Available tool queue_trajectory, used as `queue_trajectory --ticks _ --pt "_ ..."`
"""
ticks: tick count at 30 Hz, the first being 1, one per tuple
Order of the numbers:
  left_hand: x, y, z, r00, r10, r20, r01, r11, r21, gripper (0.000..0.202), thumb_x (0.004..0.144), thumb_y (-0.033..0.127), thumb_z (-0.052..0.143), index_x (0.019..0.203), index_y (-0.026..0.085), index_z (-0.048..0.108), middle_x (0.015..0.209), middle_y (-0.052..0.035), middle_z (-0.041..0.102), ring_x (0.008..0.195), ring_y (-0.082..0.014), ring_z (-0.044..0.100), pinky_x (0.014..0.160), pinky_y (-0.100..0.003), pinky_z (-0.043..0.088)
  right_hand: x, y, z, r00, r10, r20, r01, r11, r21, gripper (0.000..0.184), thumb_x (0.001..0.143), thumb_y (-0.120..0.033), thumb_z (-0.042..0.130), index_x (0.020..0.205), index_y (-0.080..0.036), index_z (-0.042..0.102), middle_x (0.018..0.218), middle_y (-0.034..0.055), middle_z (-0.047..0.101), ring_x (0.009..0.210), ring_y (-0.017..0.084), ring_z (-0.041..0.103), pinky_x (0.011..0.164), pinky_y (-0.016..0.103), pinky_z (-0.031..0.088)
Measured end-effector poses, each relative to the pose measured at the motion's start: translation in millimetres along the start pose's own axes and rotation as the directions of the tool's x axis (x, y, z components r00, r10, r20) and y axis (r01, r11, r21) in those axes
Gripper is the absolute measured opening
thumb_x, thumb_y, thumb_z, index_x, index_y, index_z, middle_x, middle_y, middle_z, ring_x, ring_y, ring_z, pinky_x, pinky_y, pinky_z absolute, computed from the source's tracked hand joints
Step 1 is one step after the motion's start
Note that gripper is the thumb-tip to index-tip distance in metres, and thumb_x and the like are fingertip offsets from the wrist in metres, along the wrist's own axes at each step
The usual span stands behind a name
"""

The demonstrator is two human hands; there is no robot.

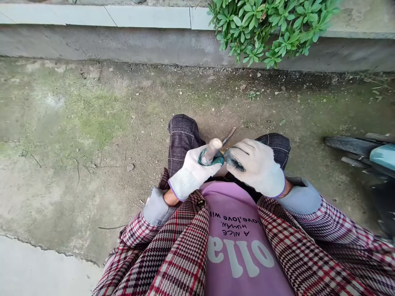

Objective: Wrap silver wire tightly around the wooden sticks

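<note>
White gloves with dark green palms cover both my hands. My left hand (197, 166) is closed round a pale, round-ended wooden handle (212, 149), which sticks up out of the fist. Silvery wire or metal (204, 158) shows round the handle where it meets the glove. The tool's lower end is hidden, so its kind cannot be told. Close beside it, my right hand (254, 164) has its fingers curled inward, fingertips near the left fist; whatever they grip is hidden. A thin brown stick-like piece (228, 135) shows just beyond the hands, dark and wrapped-looking at its near end.
Beneath me is bare, mossy ground (101, 119). Ahead runs a low concrete wall (123, 43) with pale tiles on top, and a leafy bush (271, 28) overhangs it. A vehicle's wheel (352, 144) stands at the right. My knees flank the hands.
</note>
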State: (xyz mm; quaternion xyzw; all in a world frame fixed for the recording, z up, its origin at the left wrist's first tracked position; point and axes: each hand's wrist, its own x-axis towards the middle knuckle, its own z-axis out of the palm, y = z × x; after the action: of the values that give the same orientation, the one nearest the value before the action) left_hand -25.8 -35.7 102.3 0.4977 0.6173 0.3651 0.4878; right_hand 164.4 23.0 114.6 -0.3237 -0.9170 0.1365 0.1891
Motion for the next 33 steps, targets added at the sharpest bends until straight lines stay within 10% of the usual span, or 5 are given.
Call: queue_trajectory --ticks 9,13,18,27,33 --pt "-6 -24 -1.9 0.881 0.445 0.160 -0.466 0.759 0.455 0.024 0.088 0.025 0.065 0.109 0.018 0.075 0.090 -0.0092 0.075 0.085 -0.0250 0.068 0.081 -0.039 0.053 -4 19 17 0.831 0.268 0.488 -0.550 0.259 0.794 0.024 0.091 -0.034 0.059 0.071 -0.021 0.057 0.059 -0.0021 0.055 0.051 0.013 0.045 0.048 0.028 0.040" --pt "-3 -12 0.4 0.998 0.044 -0.035 -0.043 0.998 0.040 0.014 0.084 0.025 0.069 0.093 0.016 0.075 0.087 -0.0048 0.074 0.077 -0.0185 0.066 0.072 -0.030 0.052 -9 13 11 0.842 0.350 0.410 -0.533 0.428 0.730 0.020 0.092 -0.035 0.065 0.083 -0.018 0.069 0.074 0.0022 0.069 0.063 0.016 0.062 0.057 0.029 0.051" --pt "4 -1 -2.7 0.973 -0.195 0.128 0.230 0.888 -0.399 0.020 0.072 0.027 0.075 0.087 0.014 0.075 0.073 0.0000 0.067 0.058 -0.0097 0.053 0.053 -0.023 0.044 -17 -5 3 0.944 0.328 -0.010 -0.296 0.864 0.407 0.015 0.089 -0.021 0.067 0.100 -0.023 0.077 0.096 0.0036 0.079 0.088 0.022 0.073 0.081 0.035 0.058" --pt "-1 4 -7.0 0.970 -0.180 0.165 0.233 0.885 -0.404 0.019 0.071 0.024 0.078 0.086 0.013 0.076 0.077 -0.0021 0.071 0.062 -0.0098 0.057 0.055 -0.022 0.047 -16 12 -4 0.907 0.261 0.330 -0.381 0.843 0.379 0.012 0.091 -0.022 0.065 0.088 -0.021 0.076 0.074 -0.0019 0.076 0.063 0.016 0.070 0.057 0.026 0.050" --pt "-2 -1 -6.0 0.946 -0.232 0.227 0.320 0.779 -0.539 0.024 0.070 0.029 0.077 0.090 0.015 0.076 0.059 0.0050 0.058 0.046 -0.0059 0.045 0.045 -0.020 0.038 -20 2 -19 0.976 0.150 -0.155 -0.126 0.979 0.159 0.016 0.096 -0.024 0.065 0.105 -0.020 0.077 0.101 0.0059 0.079 0.088 0.022 0.074 0.078 0.033 0.057"
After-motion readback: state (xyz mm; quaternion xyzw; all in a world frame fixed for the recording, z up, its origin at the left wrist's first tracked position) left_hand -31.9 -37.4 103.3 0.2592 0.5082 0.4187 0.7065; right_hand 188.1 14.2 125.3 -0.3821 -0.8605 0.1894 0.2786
